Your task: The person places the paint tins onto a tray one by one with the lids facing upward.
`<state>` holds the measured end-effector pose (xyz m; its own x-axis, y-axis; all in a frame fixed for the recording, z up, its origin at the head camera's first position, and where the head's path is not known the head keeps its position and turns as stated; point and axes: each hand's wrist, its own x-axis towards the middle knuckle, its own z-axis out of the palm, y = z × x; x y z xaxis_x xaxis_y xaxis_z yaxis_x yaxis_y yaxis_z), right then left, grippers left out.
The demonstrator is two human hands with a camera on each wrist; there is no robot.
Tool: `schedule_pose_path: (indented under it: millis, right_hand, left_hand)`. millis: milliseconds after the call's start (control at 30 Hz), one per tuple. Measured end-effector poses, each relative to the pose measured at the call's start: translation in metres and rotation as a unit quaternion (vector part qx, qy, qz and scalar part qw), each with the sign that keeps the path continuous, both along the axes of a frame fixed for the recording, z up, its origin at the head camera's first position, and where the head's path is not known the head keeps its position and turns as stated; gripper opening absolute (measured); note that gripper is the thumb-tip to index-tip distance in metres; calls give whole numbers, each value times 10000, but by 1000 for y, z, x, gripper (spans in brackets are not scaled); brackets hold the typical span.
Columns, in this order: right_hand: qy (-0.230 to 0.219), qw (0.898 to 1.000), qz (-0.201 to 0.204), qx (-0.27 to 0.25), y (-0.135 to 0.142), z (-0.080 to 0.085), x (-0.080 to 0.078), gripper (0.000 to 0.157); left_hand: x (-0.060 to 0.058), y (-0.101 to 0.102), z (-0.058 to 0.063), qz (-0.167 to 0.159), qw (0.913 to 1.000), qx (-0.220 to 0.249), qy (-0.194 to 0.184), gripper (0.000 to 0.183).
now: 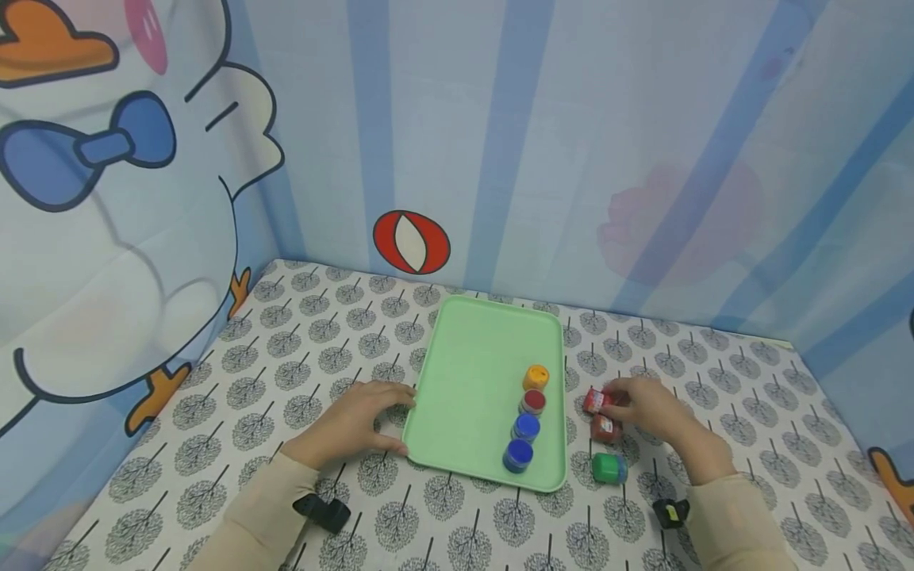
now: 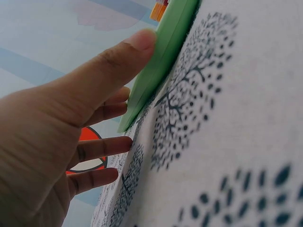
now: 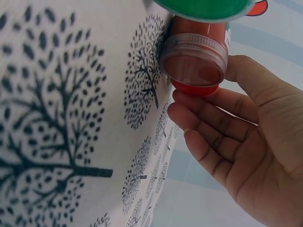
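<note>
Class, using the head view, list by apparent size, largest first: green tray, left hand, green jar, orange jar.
1. Green tray
2. Left hand
3. Green jar
4. Orange jar (farther off, so true size unsure)

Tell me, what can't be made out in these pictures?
Head view: any wording on the red jar at the right hand, or on the brownish-red jar beside it, is too small to read.
Right wrist view: the brownish-red jar hides most of the red jar; the top edge cuts off the green jar.
Left wrist view: the side of the tray hides its floor.
</note>
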<state>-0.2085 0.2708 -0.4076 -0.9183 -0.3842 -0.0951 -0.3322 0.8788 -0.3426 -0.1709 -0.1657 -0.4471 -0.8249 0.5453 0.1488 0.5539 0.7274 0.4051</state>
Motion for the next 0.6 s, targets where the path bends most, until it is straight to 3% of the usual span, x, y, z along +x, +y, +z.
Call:
schedule_pose_path:
  millis: [600]
  right_hand:
    - [165,9995,-87,-259,1,3,-2,31]
  left_hand:
    - [1,0,1,31,10000,-6,5,66]
